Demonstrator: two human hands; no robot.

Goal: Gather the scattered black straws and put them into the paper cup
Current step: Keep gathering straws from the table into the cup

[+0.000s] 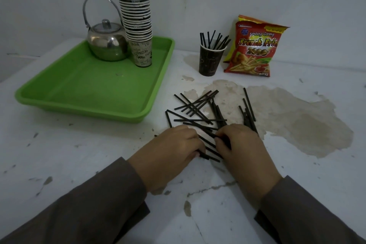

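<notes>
While both hands (206, 145) pinch straws (200, 109) | pile just beyond | cup (211, 61) farther.

Both hands (208, 144) gather scattered black straws (198, 107).

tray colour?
Bright green tray, plain with no pattern; the head view shows it clearly.

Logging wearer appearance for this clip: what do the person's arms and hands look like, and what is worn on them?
Both arms wear long dark grey-brown sleeves with loose cuffs ending at the wrists. The left hand and right hand are bare: no gloves, rings or watch visible.
</notes>
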